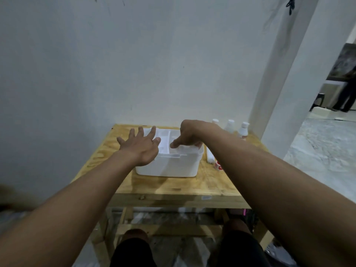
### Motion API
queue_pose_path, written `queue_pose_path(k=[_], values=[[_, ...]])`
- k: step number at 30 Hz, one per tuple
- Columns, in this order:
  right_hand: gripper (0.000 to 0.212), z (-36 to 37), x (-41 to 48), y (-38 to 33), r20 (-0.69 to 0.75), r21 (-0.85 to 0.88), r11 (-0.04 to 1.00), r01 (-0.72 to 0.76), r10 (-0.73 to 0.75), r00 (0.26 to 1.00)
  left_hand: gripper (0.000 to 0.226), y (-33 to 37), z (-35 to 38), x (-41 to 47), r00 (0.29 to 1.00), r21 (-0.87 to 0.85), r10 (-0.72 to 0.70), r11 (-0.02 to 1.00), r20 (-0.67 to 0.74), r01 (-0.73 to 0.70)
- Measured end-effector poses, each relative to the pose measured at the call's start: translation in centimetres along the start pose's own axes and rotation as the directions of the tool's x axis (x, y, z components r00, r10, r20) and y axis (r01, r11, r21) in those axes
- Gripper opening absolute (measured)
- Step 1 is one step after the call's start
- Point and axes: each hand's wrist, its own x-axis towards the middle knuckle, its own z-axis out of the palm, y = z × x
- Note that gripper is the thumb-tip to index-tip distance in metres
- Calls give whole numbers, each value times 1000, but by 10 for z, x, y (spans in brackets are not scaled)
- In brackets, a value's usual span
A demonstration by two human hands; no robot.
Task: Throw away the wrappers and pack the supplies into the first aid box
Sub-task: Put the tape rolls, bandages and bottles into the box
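The left hand [141, 146] is spread flat with all five fingers splayed, palm down over the left end of the one white first aid box [169, 164], gripping nothing; whether the palm rests on the rim or floats just above it cannot be told. The right hand [189, 134] is curled, fingers bent downward into the right part of the open box, its thumb lying along a white piece at the near rim; whether it is actually pinching anything is hidden by the fingers and the glare. Inside the box, white dividers or a tray show between the two hands, too washed out to count compartments. The box stands on one plywood table [173, 187], toward the back and about centred. Just right of the box, partly hidden by the right forearm, lies one white roll [210, 157], and nearer the viewer beside it one small red-and-white item [218, 165], too hidden to name. At the back right corner of the table stand three white bottles [243, 131] in a row, close together, the rightmost bearing a red label. Two knees in dark shorts show below the table edge.
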Motion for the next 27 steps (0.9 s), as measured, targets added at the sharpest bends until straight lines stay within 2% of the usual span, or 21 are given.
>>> queue_pose_path(k=[6,11,15,17,20,27], values=[[46,18,14,-8,102,-13,1000,-5,6,995,61,-1,-1,2,1000,28,25,999,6,-25],[14,31,30,-7,146,-138,990,34,-14,989,60,-3,1,4,999,23,35,999,3,-35],[9,33,39,-5,181,-132,990,41,-16,983,60,-3,3,7,999,16,33,999,3,-33],[13,35,43,-5,190,-99,994,37,-18,982,60,-3,3,7,999,19,34,999,3,-34],[38,38,44,-4,185,-33,999,32,-25,982,59,-3,4,7,999,19,38,999,4,-38],[43,44,47,-6,190,74,997,35,-49,981,59,-2,2,6,1000,23,29,999,6,-29]])
